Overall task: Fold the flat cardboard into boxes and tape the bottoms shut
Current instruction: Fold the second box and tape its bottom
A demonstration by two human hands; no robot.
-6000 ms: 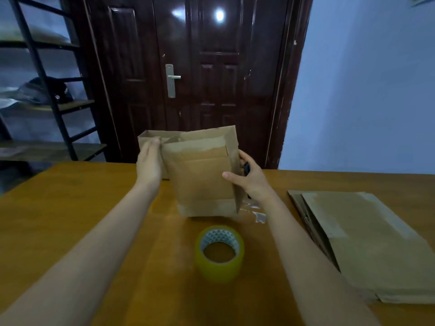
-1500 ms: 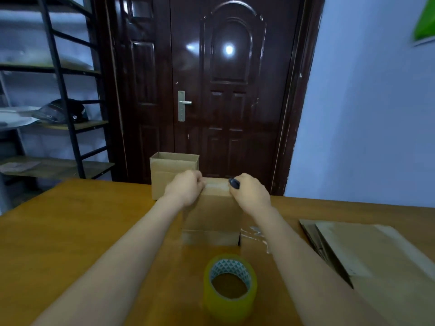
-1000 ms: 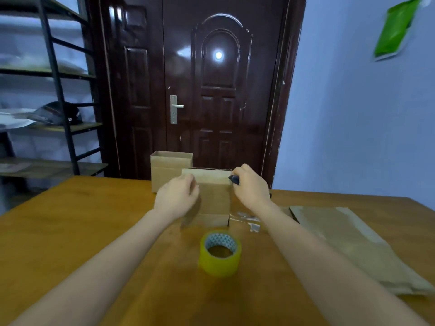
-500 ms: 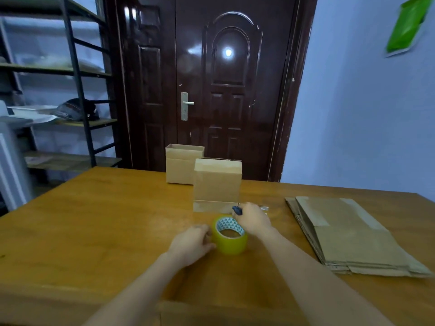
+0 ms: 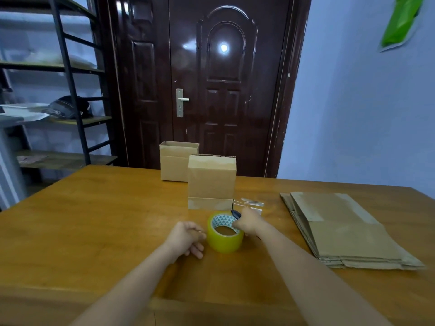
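On the far left, beside the wooden table point(image 5: 77, 222), we saw one dark metal shelving rack point(image 5: 70, 74) with a dark cap point(image 5: 68, 107) lying on a middle shelf; whatever was printed on the cap was too small for us to read. Behind the table stood one dark brown door point(image 5: 211, 90) with a pale lever handle point(image 5: 182, 100). We found no legible writing, brand or label on anything.

We counted two folded boxes. One box point(image 5: 177, 161) stood at the far edge of the table with its top open. A second box point(image 5: 211, 182) stood nearer us and just to its right, its upper face closed and glossy with clear tape.

Our left hand point(image 5: 186, 238) rested on the table just left of the tape roll point(image 5: 224, 232), fingers curled loosely with nothing in them; we could not tell whether the fingertips touched the roll. We counted one roll, yellowish, upright on its flat side in front of the second box, with a white and teal triangle pattern inside its core. Our right hand point(image 5: 247, 223) sat at the roll's far right rim, closed around a small dark blue tool point(image 5: 236, 214) whose tip stuck out above the knuckles.

Scraps of clear tape point(image 5: 251, 203) lay just beyond that hand. Further right, one stack of flat cardboard point(image 5: 341, 227) lay on the table; we could not count its sheets. One green sheet point(image 5: 400, 22) hung on the pale blue wall point(image 5: 364, 114).
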